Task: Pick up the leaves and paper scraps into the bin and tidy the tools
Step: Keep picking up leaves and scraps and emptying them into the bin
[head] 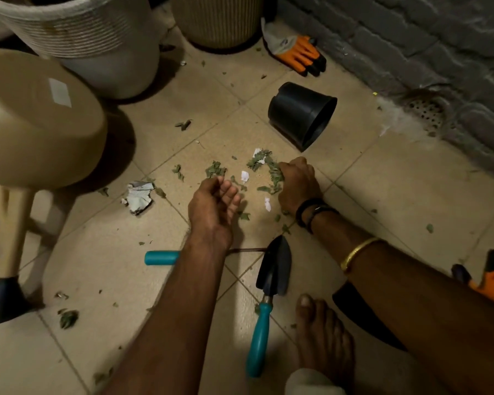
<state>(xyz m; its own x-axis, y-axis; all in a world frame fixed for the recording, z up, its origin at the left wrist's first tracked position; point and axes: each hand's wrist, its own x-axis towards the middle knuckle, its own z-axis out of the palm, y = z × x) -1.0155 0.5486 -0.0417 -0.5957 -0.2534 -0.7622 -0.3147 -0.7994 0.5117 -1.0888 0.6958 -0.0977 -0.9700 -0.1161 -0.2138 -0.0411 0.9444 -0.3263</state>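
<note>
two teal-handled tools [273, 269], three paper scraps [245, 175]; tipped black pot [300, 112], inside unseen; left hand [211, 206] loosely cupped, right hand [297, 183] clutching leaves [275, 173].

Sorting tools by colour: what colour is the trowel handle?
Teal; the trowel handle shows best in the head view.

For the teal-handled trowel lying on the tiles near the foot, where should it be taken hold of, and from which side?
Take the trowel by its teal handle, the grip, coming down from above. It lies flat with that end pointing back toward the person, rounded, with bare tile on either side; the black blade is broad and thin-edged.
</note>
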